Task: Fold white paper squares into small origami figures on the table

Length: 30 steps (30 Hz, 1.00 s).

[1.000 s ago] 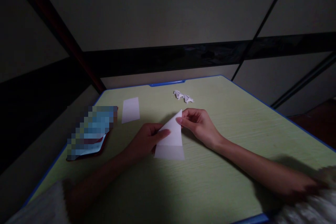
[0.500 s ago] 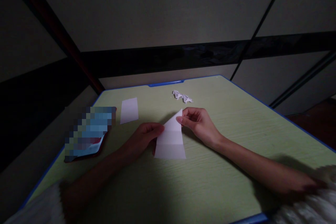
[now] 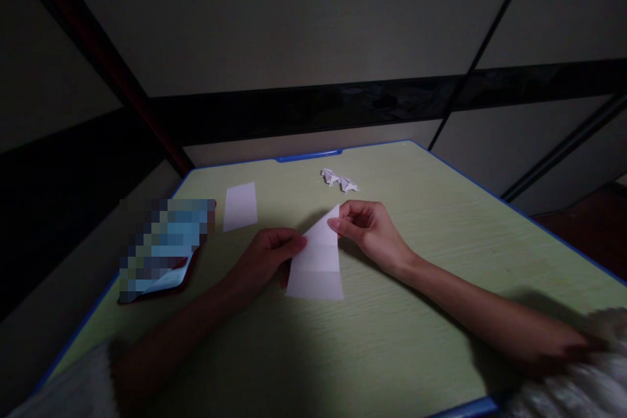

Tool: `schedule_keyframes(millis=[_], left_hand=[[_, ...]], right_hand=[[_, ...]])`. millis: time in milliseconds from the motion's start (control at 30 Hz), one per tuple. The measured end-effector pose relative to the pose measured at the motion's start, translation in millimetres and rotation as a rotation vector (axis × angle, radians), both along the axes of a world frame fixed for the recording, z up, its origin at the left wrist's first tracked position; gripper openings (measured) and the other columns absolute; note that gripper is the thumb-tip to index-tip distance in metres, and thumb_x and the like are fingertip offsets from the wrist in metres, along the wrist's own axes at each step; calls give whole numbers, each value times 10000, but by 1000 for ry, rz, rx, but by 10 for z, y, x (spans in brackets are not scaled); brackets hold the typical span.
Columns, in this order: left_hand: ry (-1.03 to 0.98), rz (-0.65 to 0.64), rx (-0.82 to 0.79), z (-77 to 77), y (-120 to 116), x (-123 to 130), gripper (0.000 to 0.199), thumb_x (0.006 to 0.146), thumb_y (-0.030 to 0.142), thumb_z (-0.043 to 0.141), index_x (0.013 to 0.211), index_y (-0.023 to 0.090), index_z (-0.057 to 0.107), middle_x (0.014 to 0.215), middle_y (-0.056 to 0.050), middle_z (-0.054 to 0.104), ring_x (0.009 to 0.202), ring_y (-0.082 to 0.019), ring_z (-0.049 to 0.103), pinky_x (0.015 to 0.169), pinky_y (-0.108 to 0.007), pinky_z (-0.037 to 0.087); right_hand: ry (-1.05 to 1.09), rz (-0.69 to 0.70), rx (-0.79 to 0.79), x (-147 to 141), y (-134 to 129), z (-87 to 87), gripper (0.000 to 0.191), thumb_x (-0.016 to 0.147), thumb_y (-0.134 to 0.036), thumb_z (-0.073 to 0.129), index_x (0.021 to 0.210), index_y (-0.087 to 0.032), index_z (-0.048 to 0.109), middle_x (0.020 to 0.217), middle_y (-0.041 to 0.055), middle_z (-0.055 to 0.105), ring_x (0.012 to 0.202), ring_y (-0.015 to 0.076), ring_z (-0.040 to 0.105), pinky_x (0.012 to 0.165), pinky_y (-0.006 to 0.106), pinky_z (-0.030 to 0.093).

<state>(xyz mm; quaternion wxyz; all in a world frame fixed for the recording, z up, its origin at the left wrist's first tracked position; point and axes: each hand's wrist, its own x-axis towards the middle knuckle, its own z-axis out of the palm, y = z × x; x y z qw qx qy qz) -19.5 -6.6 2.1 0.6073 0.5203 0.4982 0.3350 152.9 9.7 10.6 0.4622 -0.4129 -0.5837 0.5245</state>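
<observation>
A white folded paper (image 3: 318,264) with a slanted upper left edge and creases across it is held between both hands over the table. My left hand (image 3: 274,255) pinches its left edge, thumb on top. The thumb and fingers of my right hand (image 3: 369,228) close on the pointed top corner. Beyond the hands lie two small folded paper figures, one on the left (image 3: 330,176) and one on the right (image 3: 348,185), side by side. A flat white sheet (image 3: 240,207) rests further left.
At the left of the pale green table (image 3: 421,339), which has a blue rim, lies a device with a blurred screen (image 3: 171,248) and a dark red edge. Behind the table's far edge stands a panelled surface (image 3: 304,19) with a black band.
The lower edge of the folded paper has shifted slightly down and to the left. Both hands keep their hold and have hardly moved.
</observation>
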Motion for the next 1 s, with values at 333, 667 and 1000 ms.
schedule_keyframes(millis=[333,667,1000], left_hand=[[118,5,117,56,-55,36,268,656,366,540,514,144,493,362,67,426,297,-50,378,317,-166,258],[169,-22,156,85,-56,92,251,630,361,548,539,127,533,436,56,441,399,-53,363,389,-174,240],[175,-39,100,93,-68,103,229,628,346,565,575,122,570,460,49,467,405,-57,363,397,-181,227]], right_hand=[[73,-119,-53,-50,-35,8,170,546,-216,660,524,-137,512,478,-35,506,432,44,402,419,199,284],[76,-59,-91,-81,-54,1,201,497,-239,703,515,-128,535,473,-32,527,424,41,425,401,180,310],[136,25,-94,-106,-74,12,182,534,-147,668,518,-134,487,483,-41,519,440,39,436,426,184,320]])
